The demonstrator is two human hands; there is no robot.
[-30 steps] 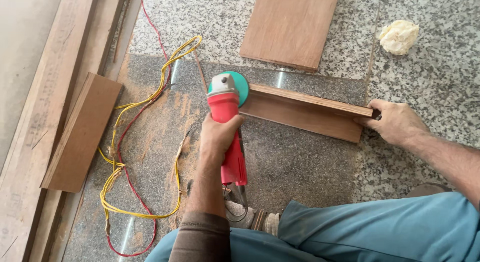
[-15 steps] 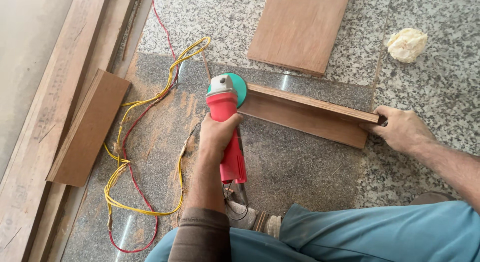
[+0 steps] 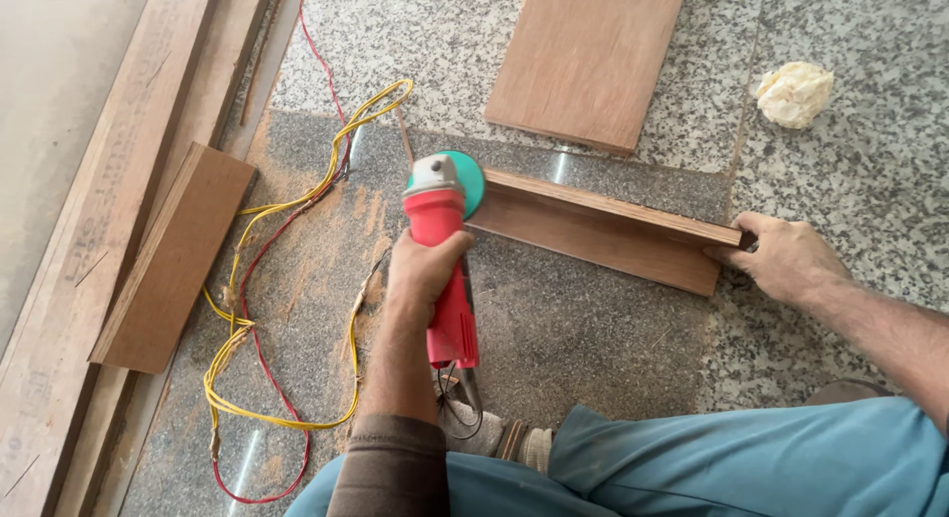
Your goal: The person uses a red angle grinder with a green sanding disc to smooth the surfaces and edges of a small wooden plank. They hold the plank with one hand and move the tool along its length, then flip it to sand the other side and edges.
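Left hand (image 3: 423,270): wrapped tight around the red body of the grinder (image 3: 440,250), fingers curled shut over it.
Grinder: lies along the floor (image 3: 613,359), green disc (image 3: 465,181) at the far end – touching the left end of the board (image 3: 603,235).
Right hand (image 3: 786,258): clasps the board's right end, thumb on top, fingers pressed against the end face.
Board: stands on its long edge on the dark granite, running left to right (slightly slanted).
Cable (image 3: 287,309): yellow and red loops left of the grinder, over sawdust.
Other wood: a wide panel (image 3: 588,57) beyond the board – a smaller plank (image 3: 173,260) at the left.
Rag (image 3: 794,92): crumpled, pale, far right, well apart.
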